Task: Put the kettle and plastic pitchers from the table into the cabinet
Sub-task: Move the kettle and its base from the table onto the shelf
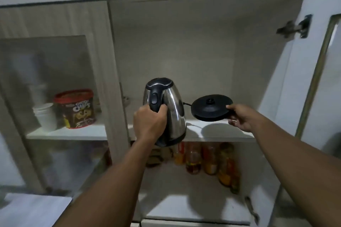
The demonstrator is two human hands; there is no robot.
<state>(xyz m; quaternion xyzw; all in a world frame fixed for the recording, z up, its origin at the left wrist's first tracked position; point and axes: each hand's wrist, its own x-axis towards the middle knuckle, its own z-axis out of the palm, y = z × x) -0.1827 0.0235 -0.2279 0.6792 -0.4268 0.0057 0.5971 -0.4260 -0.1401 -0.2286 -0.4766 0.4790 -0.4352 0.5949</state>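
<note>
A single head-worn camera looks forward and slightly upward into the open cabinet (184, 46), close in, both forearms reaching away toward its middle shelf (212, 132).

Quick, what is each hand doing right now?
Left hand: closed around the handle of the kettle.
Right hand: pinching the edge of the black kettle base.

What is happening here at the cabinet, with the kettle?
A person is putting an electric kettle away. The left hand holds the steel kettle by its black handle, at the front edge of the open cabinet's upper shelf. The right hand holds the kettle's round black base just above that shelf. Neither is set down yet.
</note>
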